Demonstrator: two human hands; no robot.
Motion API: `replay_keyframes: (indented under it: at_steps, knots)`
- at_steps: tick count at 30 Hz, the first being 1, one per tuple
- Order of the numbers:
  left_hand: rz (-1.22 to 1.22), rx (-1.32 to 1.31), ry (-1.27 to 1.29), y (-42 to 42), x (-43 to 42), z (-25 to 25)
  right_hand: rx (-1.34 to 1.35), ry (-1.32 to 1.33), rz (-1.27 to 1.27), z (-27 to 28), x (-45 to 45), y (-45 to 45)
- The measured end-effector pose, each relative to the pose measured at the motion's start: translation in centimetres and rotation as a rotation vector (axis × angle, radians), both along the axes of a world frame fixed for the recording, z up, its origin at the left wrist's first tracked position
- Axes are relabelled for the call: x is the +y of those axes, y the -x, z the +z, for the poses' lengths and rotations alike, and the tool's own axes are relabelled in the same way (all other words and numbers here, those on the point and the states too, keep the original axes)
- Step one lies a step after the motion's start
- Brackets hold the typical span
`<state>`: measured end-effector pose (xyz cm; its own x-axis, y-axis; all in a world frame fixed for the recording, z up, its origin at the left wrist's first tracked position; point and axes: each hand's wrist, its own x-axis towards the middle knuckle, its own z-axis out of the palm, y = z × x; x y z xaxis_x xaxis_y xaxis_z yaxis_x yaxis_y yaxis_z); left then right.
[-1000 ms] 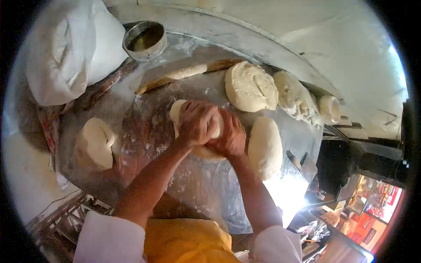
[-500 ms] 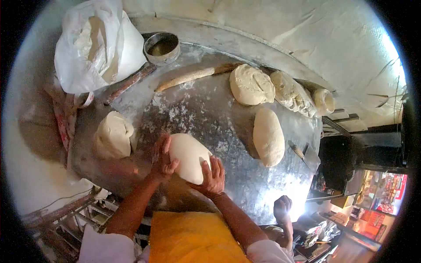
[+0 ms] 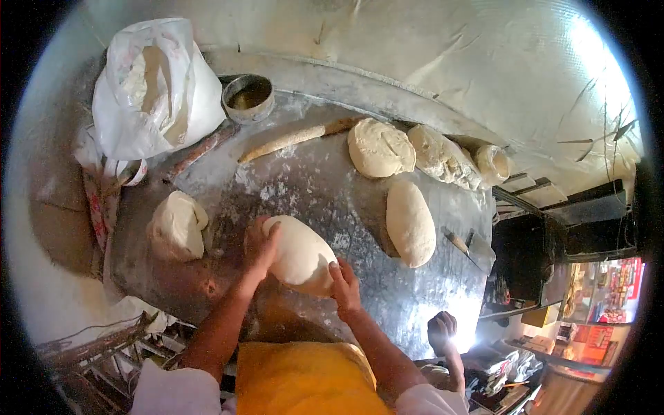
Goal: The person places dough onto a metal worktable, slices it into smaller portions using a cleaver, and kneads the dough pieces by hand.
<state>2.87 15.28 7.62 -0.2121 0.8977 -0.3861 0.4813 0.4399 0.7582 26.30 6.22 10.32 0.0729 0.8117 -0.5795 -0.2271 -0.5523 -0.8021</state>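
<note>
A smooth, pale oval piece of dough (image 3: pixel 302 254) is between my two hands over the near middle of the worktop. My left hand (image 3: pixel 261 247) wraps round its left end, with the far fingers partly hidden. At its right end my right hand (image 3: pixel 345 287) grips with the thumb on top; whether the dough is lifted or resting I cannot tell. To the left sits a folded lump of dough (image 3: pixel 177 228). An elongated dough piece (image 3: pixel 411 225) lies to the right, with a round dough mass (image 3: pixel 380 147) and a lumpy long one (image 3: pixel 443 155) behind.
At the back left stand a white plastic bag (image 3: pixel 190 104) and a metal bowl (image 3: pixel 249 111), near a floury stick (image 3: pixel 297 140) and a darker stick (image 3: pixel 204 151). A scraper (image 3: pixel 480 250) lies right. Another person's closed hand (image 3: pixel 441 330) is at the front right edge.
My right hand has shifted from the dough's near side to its right end. My left hand now reaches further round the left end. The camera view has moved slightly.
</note>
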Motion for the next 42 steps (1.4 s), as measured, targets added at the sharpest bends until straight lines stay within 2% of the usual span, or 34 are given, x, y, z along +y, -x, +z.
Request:
replay_keyframes:
  at_steps: [1, 4, 6, 8, 10, 12, 13, 14, 16, 18, 19, 20, 22, 26, 27, 29, 31, 32, 34, 35, 36, 40, 42]
  knots:
    - [0.003, 0.004, -0.013, -0.1, 0.7, 1.8, 0.031, 0.046, 0.011, 0.7, 0.7, -0.5]
    - [0.095, -0.270, -0.113, -1.0, 2.1, 7.3, 0.096, 0.145, 0.021, 4.7, 1.6, -1.7]
    - [0.040, -0.409, -0.159, -1.1, 3.5, 11.1, 0.007, -0.071, -0.001, 7.0, 1.8, -2.9]
    - [-0.084, -0.563, -0.169, -0.1, 5.6, 15.1, 0.006, -0.168, -0.077, 9.8, 3.3, -3.8]
    - [-0.096, -0.599, -0.173, 1.3, 8.1, 18.1, 0.061, -0.208, -0.083, 11.2, 5.6, -4.9]
    - [-0.224, -0.387, -0.198, 4.9, 10.2, 17.2, 0.092, -0.163, -0.135, 9.9, 7.7, -5.6]
    - [-0.352, -0.037, -0.421, 8.1, 11.5, 14.0, -0.014, -0.271, -0.125, 7.9, 7.7, -5.7]
    - [-0.392, 0.165, -0.477, 12.5, 11.9, 11.6, -0.008, -0.262, -0.116, 6.5, 7.0, -5.9]
    - [-0.272, 0.459, -0.327, 20.3, 9.9, 9.1, -0.726, -0.382, 0.156, 4.0, 4.1, -6.5]
    - [-0.020, 0.502, -0.036, 26.9, 6.7, 6.2, -0.383, -0.214, 0.162, -2.4, -0.5, -7.7]
    - [0.119, 0.545, 0.131, 28.5, 5.1, 5.5, -0.317, -0.054, 0.265, -0.6, -1.1, -6.8]
    - [0.121, 0.546, 0.137, 28.4, 4.1, 5.6, -0.209, -0.001, 0.232, -3.8, -3.8, -7.0]
    - [0.042, 0.417, 0.126, 27.6, 2.2, 7.8, -0.300, 0.008, 0.439, -2.8, -4.8, -5.0]
    - [-0.064, 0.204, 0.128, 25.2, -0.1, 9.9, -0.252, -0.056, 0.556, -2.6, -3.1, -1.3]
    - [-0.243, 0.494, -0.064, 24.4, -0.2, 9.9, -0.194, -0.081, 0.579, -2.3, -1.6, 0.0]
    - [-0.415, 0.789, -0.275, 22.2, 0.4, 9.2, -0.203, -0.102, 0.653, -2.3, 2.0, 2.4]
    - [-0.167, -0.248, -0.181, 19.1, 1.8, 5.7, -0.184, -0.161, 0.684, -3.2, 4.6, 4.9]
    - [-0.190, -0.251, -0.185, 18.2, 2.8, 4.9, -0.156, -0.211, 0.660, -4.1, 5.9, 6.3]
    - [-0.116, -0.499, -0.151, 16.4, 3.8, 3.3, -0.054, -0.105, 0.659, -1.7, 8.6, 8.5]
    - [-0.034, -0.466, -0.143, 15.8, 4.0, 1.7, -0.064, -0.114, 0.647, -2.3, 8.9, 9.2]
    - [-0.052, -0.467, -0.155, 15.8, 4.3, 0.6, -0.026, -0.104, 0.660, -3.6, 9.3, 10.1]
    - [-0.112, -0.351, -0.031, 16.4, 3.2, 2.1, 0.114, -0.154, 0.674, -6.1, 6.8, 13.3]
    - [-0.130, -0.200, -0.063, 18.1, 0.7, -3.7, 0.200, -0.241, 0.718, -9.3, 4.6, 14.1]
